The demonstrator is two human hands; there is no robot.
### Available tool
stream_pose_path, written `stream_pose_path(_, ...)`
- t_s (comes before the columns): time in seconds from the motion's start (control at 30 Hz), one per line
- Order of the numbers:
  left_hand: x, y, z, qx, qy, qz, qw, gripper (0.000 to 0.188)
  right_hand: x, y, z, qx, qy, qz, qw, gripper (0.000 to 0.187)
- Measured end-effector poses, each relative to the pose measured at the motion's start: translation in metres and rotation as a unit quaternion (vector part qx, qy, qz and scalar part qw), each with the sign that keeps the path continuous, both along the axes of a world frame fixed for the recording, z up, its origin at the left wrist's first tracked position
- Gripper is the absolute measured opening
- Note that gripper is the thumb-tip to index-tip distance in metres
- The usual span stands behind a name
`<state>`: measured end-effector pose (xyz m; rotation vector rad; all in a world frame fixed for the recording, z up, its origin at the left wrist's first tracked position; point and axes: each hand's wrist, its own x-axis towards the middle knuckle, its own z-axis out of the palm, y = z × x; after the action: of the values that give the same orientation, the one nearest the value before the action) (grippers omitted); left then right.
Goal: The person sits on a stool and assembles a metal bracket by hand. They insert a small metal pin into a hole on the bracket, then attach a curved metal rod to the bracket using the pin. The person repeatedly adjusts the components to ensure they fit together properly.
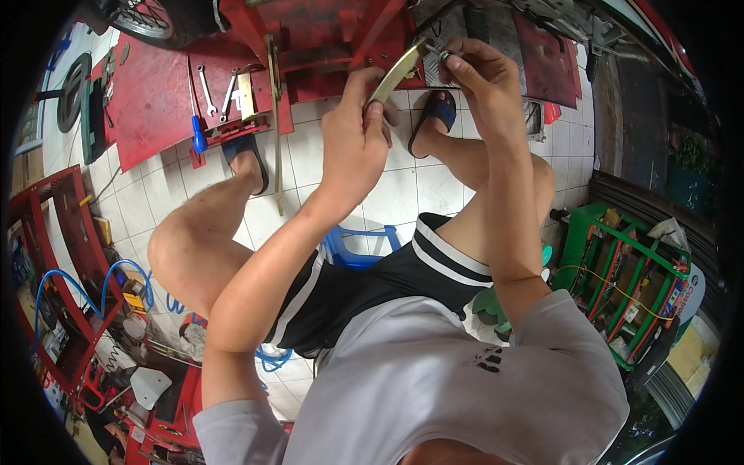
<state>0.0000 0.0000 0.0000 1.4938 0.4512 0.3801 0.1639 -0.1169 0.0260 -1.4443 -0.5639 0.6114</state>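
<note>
Raised over the edge of a red metal platform (pixel 159 74), both my hands meet at a curved brake shoe (pixel 398 76) with a tan outer face. Its lower end is pinched between the thumb and fingers of my left hand (pixel 353 147). Close to the shoe's upper end, my right hand (pixel 490 81) grips a small shiny metal piece (pixel 444 56) between thumb and fingertips. Its exact kind is too small to make out, and I cannot tell whether it touches the shoe.
On the platform lie a blue-handled screwdriver (pixel 199 136), two wrenches (pixel 207 91) and a small pale yellow box (pixel 246 94). A spoked wheel (pixel 147 19) stands beyond. Below me is a blue stool (pixel 360 252); a green rack (pixel 632 271) stands right, a red tool cart (pixel 77 205) left.
</note>
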Motion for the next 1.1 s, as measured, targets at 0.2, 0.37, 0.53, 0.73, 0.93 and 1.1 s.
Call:
stream_pose_path(0.2, 0.001, -0.001, -0.007, 0.0, -0.001, 0.02, 1.0, 0.031, -0.011, 0.011, 0.005, -0.085, -0.058, -0.038, 0.994, 0.015)
stream_pose_path(0.37, 0.004, -0.003, -0.011, -0.115, 0.011, 0.005, 0.993, 0.027, -0.011, 0.016, -0.011, -0.038, 0.071, 0.003, 0.997, 0.013)
stream_pose_path(0.53, 0.027, 0.01, -0.018, -0.058, 0.033, 0.053, 0.996, 0.031, -0.019, 0.026, -0.023, -0.085, -0.098, 0.001, 0.992, 0.01)
stream_pose_path(0.73, 0.054, 0.022, -0.067, -0.051, -0.02, 0.116, 0.992, 0.034, -0.022, 0.054, -0.041, -0.159, -0.284, -0.082, 0.942, 0.007)
stream_pose_path(0.93, 0.06, 0.018, -0.077, 0.191, -0.077, 0.199, 0.958, 0.033, -0.021, 0.072, -0.063, -0.196, -0.293, -0.131, 0.927, 0.014)
stream_pose_path(1.1, 0.06, 0.028, -0.086, 0.257, -0.092, 0.205, 0.94, 0.034, -0.021, 0.087, -0.071, -0.194, -0.275, -0.172, 0.926, 0.016)
